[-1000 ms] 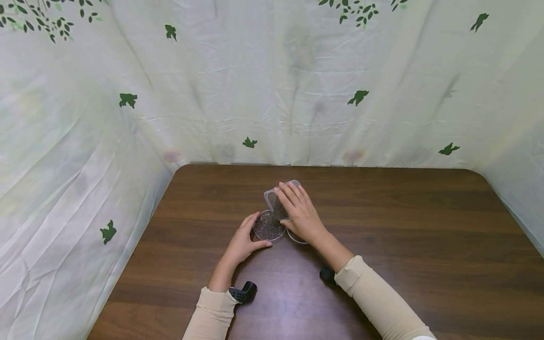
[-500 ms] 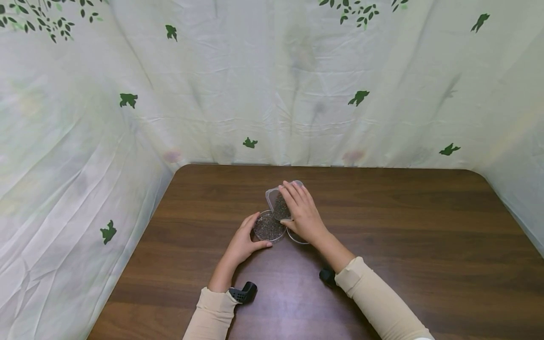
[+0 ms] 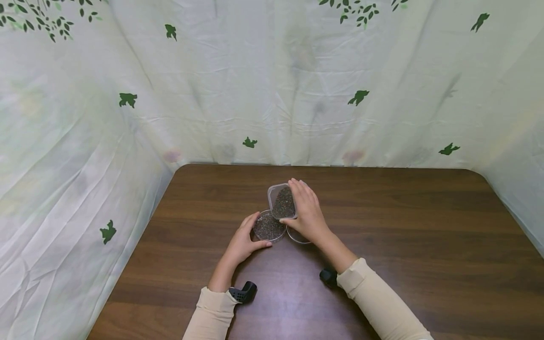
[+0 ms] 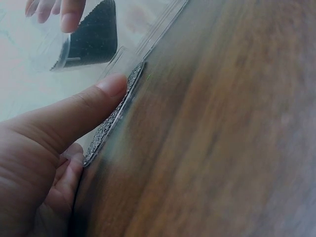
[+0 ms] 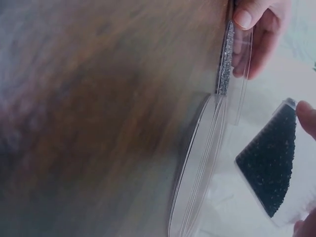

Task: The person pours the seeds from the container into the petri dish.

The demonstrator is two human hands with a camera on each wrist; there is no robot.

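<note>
2 clear round dishes sit side by side toward the middle of the tabletop, nearer its far edge. In the head view, the left hand cups the seed-filled dish between thumb and curled fingers, while the right hand grips a clear square container of dark seeds, tilted just above that dish. Pouring well likely means a slow tilt with the lip low over the dish.

The left wrist view adds the thumb pressed on the dish rim, seeds lying in a thin layer.

Only the right wrist view shows that the second dish is empty and that the seeds are banked into 1 corner of the container.
</note>
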